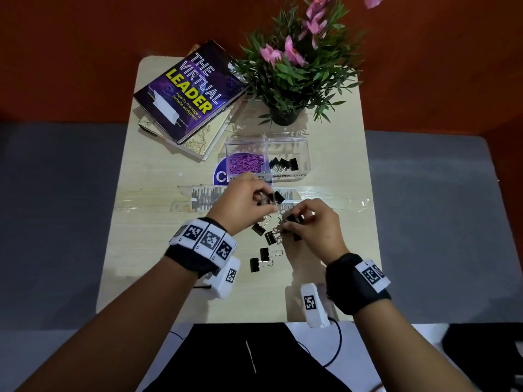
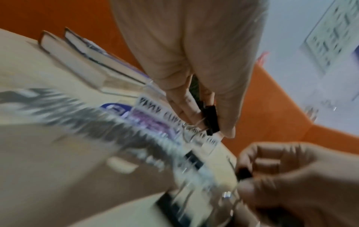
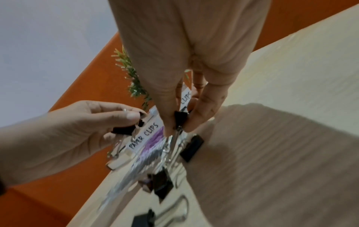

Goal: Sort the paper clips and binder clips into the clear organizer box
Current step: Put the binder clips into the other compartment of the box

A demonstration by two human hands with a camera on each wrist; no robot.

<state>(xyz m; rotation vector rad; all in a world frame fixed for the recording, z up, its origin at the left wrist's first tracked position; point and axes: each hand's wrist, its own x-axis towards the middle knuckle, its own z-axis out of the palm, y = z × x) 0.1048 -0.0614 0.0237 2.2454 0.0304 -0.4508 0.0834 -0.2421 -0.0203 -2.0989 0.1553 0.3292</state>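
The clear organizer box (image 1: 302, 154) stands behind my hands; its left compartment holds purple paper clips (image 1: 245, 164) and its right one black binder clips (image 1: 284, 164). My left hand (image 1: 266, 200) pinches a black binder clip (image 2: 212, 121) between thumb and fingers, just in front of the box. My right hand (image 1: 294, 222) pinches another black binder clip (image 3: 179, 118) over a cluster of loose binder clips (image 1: 270, 237). More loose binder clips (image 1: 259, 260) lie nearer to me on the table (image 1: 147, 222).
Stacked books (image 1: 192, 91) sit at the table's back left and a potted plant (image 1: 285, 80) stands right behind the box. A strip of clear tape (image 1: 334, 198) and a blue round sticker (image 1: 220, 176) lie flat on the tabletop. Cables hang at the near edge.
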